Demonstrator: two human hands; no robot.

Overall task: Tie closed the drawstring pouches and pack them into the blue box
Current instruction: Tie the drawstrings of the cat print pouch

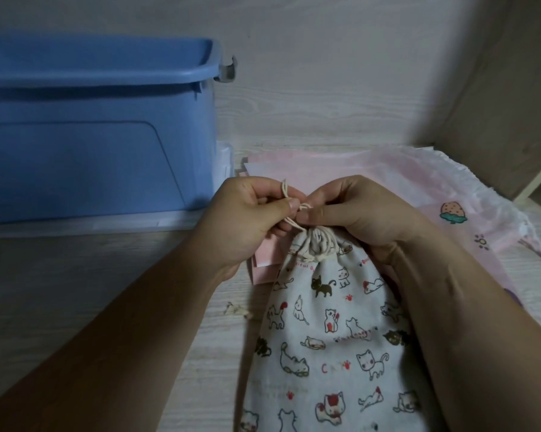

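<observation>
A white cloth pouch with a cat print (328, 332) lies on the wooden table in front of me, its gathered mouth pointing away. The cream drawstring (294, 212) comes out of the cinched neck. My left hand (253, 216) pinches one strand of the cord, and a loop sticks up above its fingers. My right hand (356, 210) pinches the other strand right beside it, just above the pouch's neck. The blue box (91, 129) stands open at the back left, apart from both hands.
Pink drawstring pouches (434, 194) with a strawberry print lie flat behind and under the cat pouch, reaching to the right. The blue box rests on a clear plastic lid (225, 160). A wall rises behind, and a wooden panel (512, 104) stands at the right. A scrap of thread (238, 309) lies on the table.
</observation>
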